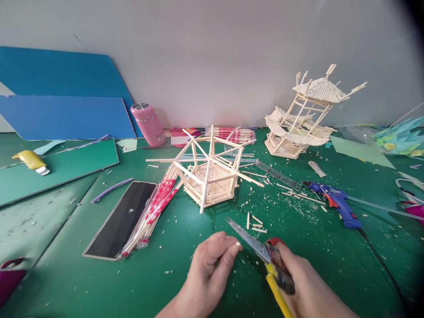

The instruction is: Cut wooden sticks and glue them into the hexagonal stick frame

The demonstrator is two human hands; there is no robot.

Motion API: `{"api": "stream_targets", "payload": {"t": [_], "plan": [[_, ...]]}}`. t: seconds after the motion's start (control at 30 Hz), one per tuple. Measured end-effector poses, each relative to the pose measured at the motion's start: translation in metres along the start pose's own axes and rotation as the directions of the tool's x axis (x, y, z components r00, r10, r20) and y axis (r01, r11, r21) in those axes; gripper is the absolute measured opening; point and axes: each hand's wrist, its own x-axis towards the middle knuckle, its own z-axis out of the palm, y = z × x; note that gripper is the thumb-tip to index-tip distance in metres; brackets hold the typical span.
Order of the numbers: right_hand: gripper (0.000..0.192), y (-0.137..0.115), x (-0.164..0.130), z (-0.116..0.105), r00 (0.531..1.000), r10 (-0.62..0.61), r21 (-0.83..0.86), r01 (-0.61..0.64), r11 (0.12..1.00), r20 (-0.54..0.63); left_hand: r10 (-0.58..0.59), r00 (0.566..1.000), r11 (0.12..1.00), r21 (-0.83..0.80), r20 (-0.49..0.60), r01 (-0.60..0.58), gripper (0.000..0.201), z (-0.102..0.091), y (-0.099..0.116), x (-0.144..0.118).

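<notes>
A clear plastic bag point(233, 133) at the back of the green table point(99, 282) holds a bundle of red-wrapped sticks. A second clear packet of chopsticks point(151, 213) lies to the left, resting against a dark phone point(121, 220). A pink flask point(148, 124) stands by the wall with its lid on, so its contents cannot be seen.

The right hand point(306, 287) is closed around the red and yellow handles of a pair of scissors point(261, 254), whose blades point up and left and look nearly closed. The left hand point(208, 271) sits just beside the blades, fingers curled and thumb and forefinger pinched together near the blade; whether it holds a small piece cannot be told. Short cut sticks point(255, 224) lie just beyond the blade tips.

Farther back stands a six-sided stick frame point(210, 174), well apart from both hands. To the right are a blue glue gun point(338, 204), a ruler point(277, 175) and a tiered stick pavilion point(303, 115).
</notes>
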Motion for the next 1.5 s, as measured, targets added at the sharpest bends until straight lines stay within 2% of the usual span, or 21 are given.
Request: {"api": "stream_targets", "payload": {"t": [0.07, 0.17, 0.27, 0.37, 0.47, 0.6, 0.87, 1.07, 1.23, 1.3, 1.37, 1.43, 1.5], "plan": [[0.017, -0.004, 0.001, -0.005, 1.000, 0.016, 0.031, -0.015, 0.999, -0.023, -0.113, 0.993, 0.992, -0.066, -0.039, 0.110, 0.020, -0.001, -0.002, 0.000], [0.019, -0.006, -0.001, -0.013, 0.999, 0.023, -0.021, -0.024, 0.999, -0.037, -0.256, 0.967, 0.942, -0.220, 0.012, 0.252, 0.021, -0.003, -0.006, 0.001], [0.021, -0.005, -0.004, -0.019, 0.999, 0.008, -0.135, -0.013, 0.991, -0.033, -0.319, 0.946, 0.887, -0.335, 0.056, 0.318, 0.022, -0.004, -0.009, 0.001], [0.023, -0.002, -0.007, -0.022, 1.000, -0.023, -0.204, 0.023, 0.979, 0.004, -0.302, 0.949, 0.855, -0.414, 0.093, 0.312, 0.021, -0.005, -0.010, 0.001], [0.024, -0.002, -0.008, -0.022, 0.998, -0.045, -0.236, 0.053, 0.970, 0.037, -0.234, 0.966, 0.856, -0.448, 0.112, 0.259, 0.019, -0.007, -0.011, 0.001], [0.022, -0.004, -0.009, -0.020, 0.998, -0.044, -0.287, 0.052, 0.957, 0.036, -0.193, 0.969, 0.880, -0.408, 0.156, 0.241, 0.021, -0.010, -0.011, 0.002], [0.028, -0.008, -0.008, -0.026, 0.988, -0.117, -0.366, 0.145, 0.919, 0.099, -0.166, 0.960, 0.902, -0.358, 0.225, 0.240, 0.024, -0.020, -0.008, 0.002], [0.013, -0.009, -0.008, -0.026, 0.988, -0.102, -0.344, 0.135, 0.929, 0.112, -0.150, 0.948, 0.922, -0.307, 0.280, 0.237, 0.029, -0.021, -0.003, 0.005], [0.012, 0.009, 0.000, -0.028, 1.000, -0.028, -0.262, 0.023, 0.965, -0.014, -0.250, 0.942, 0.913, -0.270, 0.225, 0.307, 0.028, -0.017, -0.002, 0.007], [0.018, 0.027, 0.005, -0.034, 0.992, 0.028, -0.308, -0.064, 0.949, -0.120, -0.308, 0.932, 0.899, -0.262, 0.190, 0.350, 0.025, -0.016, -0.003, 0.006], [0.023, 0.049, 0.007, -0.043, 0.966, 0.063, -0.400, -0.162, 0.902, -0.251, -0.373, 0.917, 0.876, -0.271, 0.145, 0.399, 0.023, -0.013, -0.005, 0.005], [0.025, 0.072, 0.006, -0.054, 0.945, 0.034, -0.467, -0.192, 0.863, -0.325, -0.421, 0.901, 0.856, -0.281, 0.106, 0.433, 0.022, -0.011, -0.006, 0.004], [0.029, 0.088, 0.002, -0.068, 0.936, -0.052, -0.510, -0.143, 0.849, -0.349, -0.443, 0.893, 0.850, -0.280, 0.077, 0.446, 0.024, -0.008, -0.007, 0.002]]}}
